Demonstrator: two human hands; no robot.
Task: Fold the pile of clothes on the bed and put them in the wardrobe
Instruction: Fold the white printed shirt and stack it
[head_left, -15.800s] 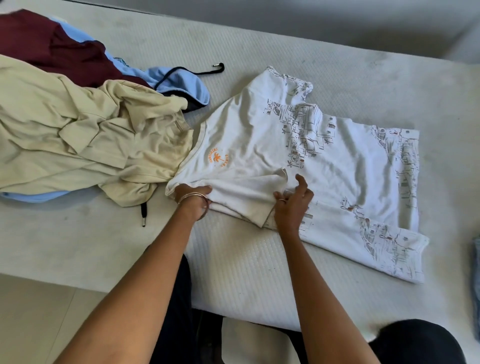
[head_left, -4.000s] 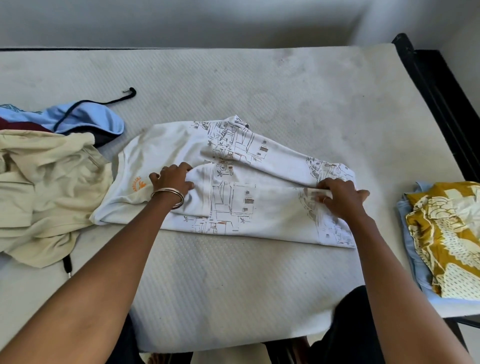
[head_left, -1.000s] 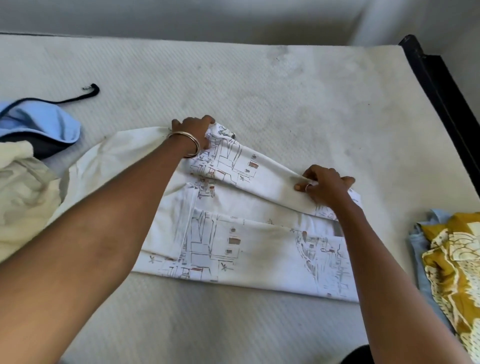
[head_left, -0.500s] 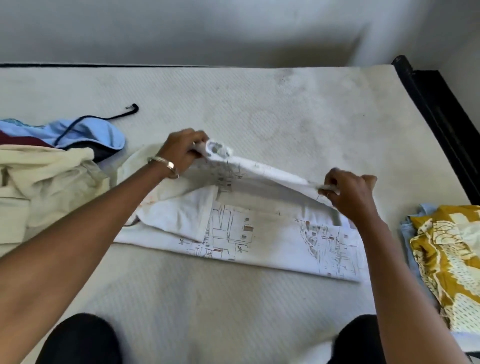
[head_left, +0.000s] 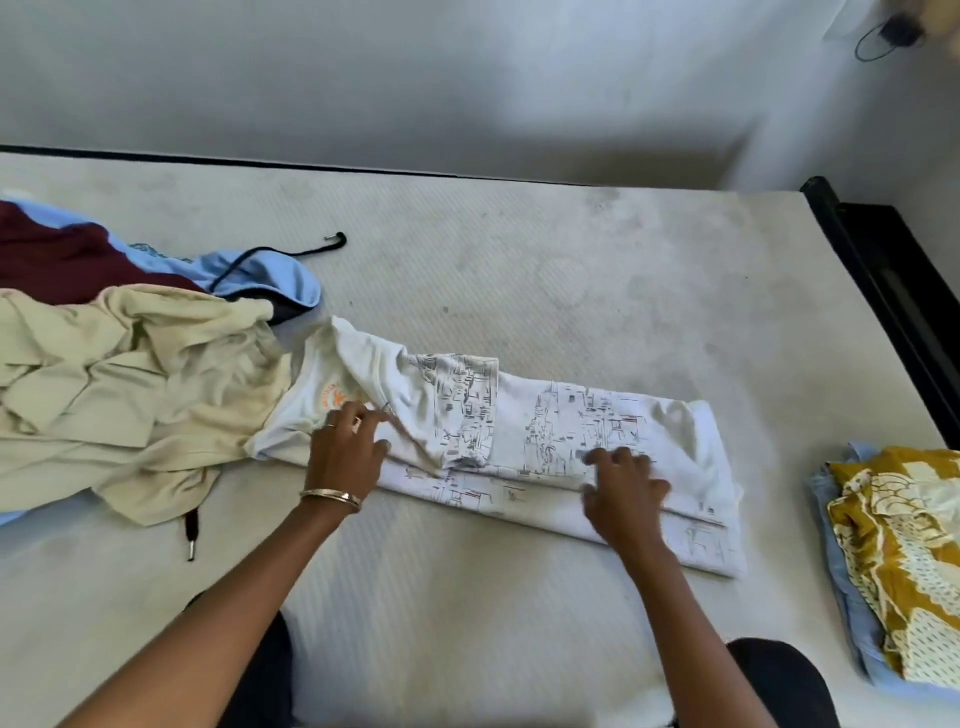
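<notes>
A white printed T-shirt (head_left: 545, 431) lies folded into a long narrow strip across the middle of the bed (head_left: 519, 270). My left hand (head_left: 345, 454) rests on its collar end beside the orange logo, fingers spread. My right hand (head_left: 621, 486) presses flat on the strip's near edge, further right. To the left lies the unfolded pile: a beige garment (head_left: 119, 395), a maroon one (head_left: 67, 260) and a light blue hooded one (head_left: 270, 275).
A stack of folded clothes (head_left: 893, 561), yellow patterned on top of light blue, sits at the bed's right edge. A black bed frame (head_left: 893, 291) runs along the right side. A grey wall stands behind. My dark-clad knees show at the bottom.
Both hands brought the shirt's lifted far edge down towards me, laying it over the near half. They let go of the fabric and now press on the narrower strip.
</notes>
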